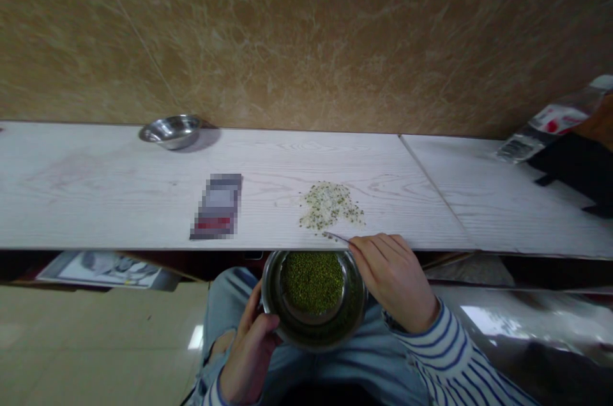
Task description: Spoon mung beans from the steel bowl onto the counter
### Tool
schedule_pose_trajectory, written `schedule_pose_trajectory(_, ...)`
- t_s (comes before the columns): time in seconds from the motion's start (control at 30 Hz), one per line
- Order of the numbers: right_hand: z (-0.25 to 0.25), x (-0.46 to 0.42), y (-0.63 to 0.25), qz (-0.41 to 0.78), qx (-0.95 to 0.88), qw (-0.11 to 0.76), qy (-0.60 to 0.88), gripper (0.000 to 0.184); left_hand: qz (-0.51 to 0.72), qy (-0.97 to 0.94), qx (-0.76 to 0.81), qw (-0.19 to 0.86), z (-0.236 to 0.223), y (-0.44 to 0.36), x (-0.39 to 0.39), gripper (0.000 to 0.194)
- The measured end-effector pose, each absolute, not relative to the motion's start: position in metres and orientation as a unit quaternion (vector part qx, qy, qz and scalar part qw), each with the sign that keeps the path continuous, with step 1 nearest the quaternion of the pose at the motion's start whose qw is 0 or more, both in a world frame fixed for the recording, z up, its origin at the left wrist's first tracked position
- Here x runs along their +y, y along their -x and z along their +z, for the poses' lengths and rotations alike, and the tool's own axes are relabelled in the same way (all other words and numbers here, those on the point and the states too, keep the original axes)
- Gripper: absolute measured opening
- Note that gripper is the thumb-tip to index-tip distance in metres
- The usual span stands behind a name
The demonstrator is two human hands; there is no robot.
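Note:
Below the counter's front edge, a steel bowl (pixel 315 341) of small green beans (pixel 313 281) that look like mung beans sits over my lap. My left hand (pixel 253 343) grips its left rim, thumb on top and fingers around the outside. In my right hand (pixel 390 275), by the bowl's right side, is a thin metal utensil (pixel 336 237); whether it is tweezers or a small spoon I cannot tell. Its tip meets the near edge of a loose pile of white grains mixed with green beans (pixel 330 203) on the counter.
An empty steel bowl (pixel 172 132) stands by the wall at the back left. A blurred-out flat item, perhaps a phone (pixel 217 207), lies left of the pile. Far right are a clear plastic bottle (pixel 550 125) and a black object (pixel 575 166). The white counter (pixel 96 202) ends above my knees.

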State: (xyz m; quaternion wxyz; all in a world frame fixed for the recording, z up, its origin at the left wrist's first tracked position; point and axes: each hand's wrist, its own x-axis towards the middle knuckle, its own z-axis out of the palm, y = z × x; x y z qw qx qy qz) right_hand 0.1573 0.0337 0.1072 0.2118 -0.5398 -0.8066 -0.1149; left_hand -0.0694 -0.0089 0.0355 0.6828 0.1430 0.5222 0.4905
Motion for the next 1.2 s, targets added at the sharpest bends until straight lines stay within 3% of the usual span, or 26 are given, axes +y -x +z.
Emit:
schedule_pose_trajectory(0.27,0.106,0.032,-0.158,-0.116,-0.798,0.228,0.546,0.016,0.483,-0.137,0.542,0.675,0.02,0.083,-0.01,0.078)
schedule_pose_trajectory(1.2,0.102,0.027,-0.178,-0.038,-0.792,0.273,0.545,0.012,0.494,-0.097,0.541,0.673,0.029,0.057,0.007,0.065)
